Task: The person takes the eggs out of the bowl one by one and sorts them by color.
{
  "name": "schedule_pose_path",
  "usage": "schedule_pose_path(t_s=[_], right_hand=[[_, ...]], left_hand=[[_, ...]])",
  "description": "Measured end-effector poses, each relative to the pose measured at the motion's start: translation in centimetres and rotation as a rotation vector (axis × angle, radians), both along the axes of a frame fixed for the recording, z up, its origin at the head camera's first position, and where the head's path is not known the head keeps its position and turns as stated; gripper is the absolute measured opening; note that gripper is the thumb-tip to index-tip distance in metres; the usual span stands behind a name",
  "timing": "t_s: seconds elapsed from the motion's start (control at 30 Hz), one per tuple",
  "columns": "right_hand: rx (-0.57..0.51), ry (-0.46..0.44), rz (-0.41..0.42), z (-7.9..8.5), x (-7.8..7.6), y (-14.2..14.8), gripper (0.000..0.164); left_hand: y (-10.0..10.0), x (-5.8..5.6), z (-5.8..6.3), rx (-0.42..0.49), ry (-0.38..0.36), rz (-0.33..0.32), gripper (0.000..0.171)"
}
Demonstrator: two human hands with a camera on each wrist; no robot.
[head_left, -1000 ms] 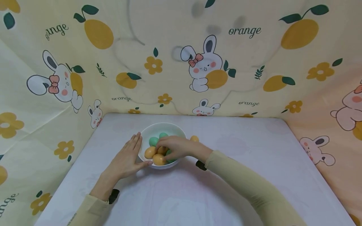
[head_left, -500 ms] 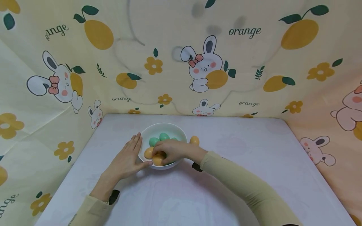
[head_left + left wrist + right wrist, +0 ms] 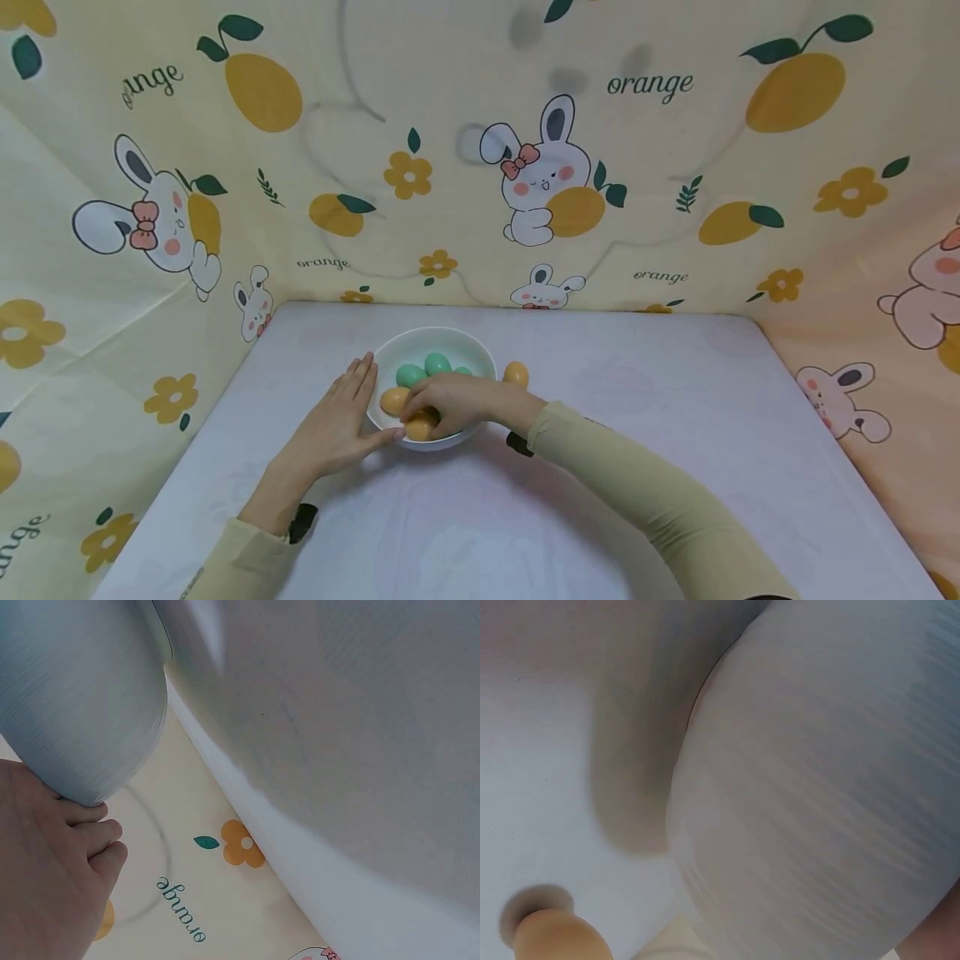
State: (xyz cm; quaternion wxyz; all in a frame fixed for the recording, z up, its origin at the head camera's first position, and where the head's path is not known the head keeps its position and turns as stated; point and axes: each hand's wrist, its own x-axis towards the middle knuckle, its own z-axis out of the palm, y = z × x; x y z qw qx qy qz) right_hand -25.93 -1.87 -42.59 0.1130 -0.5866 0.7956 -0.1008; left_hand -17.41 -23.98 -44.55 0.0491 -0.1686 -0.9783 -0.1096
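A white bowl (image 3: 397,343) stands toward the back of the table with green and orange eggs in it. My left hand (image 3: 330,421) rests along its left side, fingers straight, thumb tip at the near rim. The left wrist view shows those fingers (image 3: 94,832) against the bowl's outer wall (image 3: 82,697). Inside the bowl, my right hand (image 3: 461,400) has its fingers curled at an orange egg (image 3: 418,428) near the front rim. Another orange egg (image 3: 394,402) lies left of it, with green eggs (image 3: 410,375) behind. The right hand hides part of the contents.
One orange egg (image 3: 516,373) sits on the white table (image 3: 637,433), just right of the bowl; the right wrist view also catches this egg (image 3: 562,937). A printed cloth (image 3: 450,192) with rabbits and oranges walls the table at the back and sides.
My right hand has moved slightly left and toward the front of the bowl, closing on the front orange egg. Green eggs at the back show more now. The left hand stays put.
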Motion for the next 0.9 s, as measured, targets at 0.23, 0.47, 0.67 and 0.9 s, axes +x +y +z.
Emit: schedule_pose_path(t_s=[0.23, 0.47, 0.67, 0.9], right_hand=[[-0.004, -0.002, 0.017, -0.07, 0.07, -0.06, 0.041], [-0.001, -0.020, 0.008, -0.15, 0.07, -0.06, 0.039], [0.012, -0.028, -0.012, 0.14, 0.26, 0.03, 0.041], [0.000, -0.023, -0.045, 0.53, 0.28, 0.38, 0.043]], left_hand=[[0.02, -0.04, -0.03, -0.002, -0.006, -0.002, 0.112], [-0.02, -0.09, -0.14, -0.002, -0.006, -0.006, 0.112], [-0.02, -0.13, -0.26, -0.003, -0.007, -0.003, 0.112], [-0.03, -0.15, -0.15, 0.003, -0.010, 0.002, 0.113]])
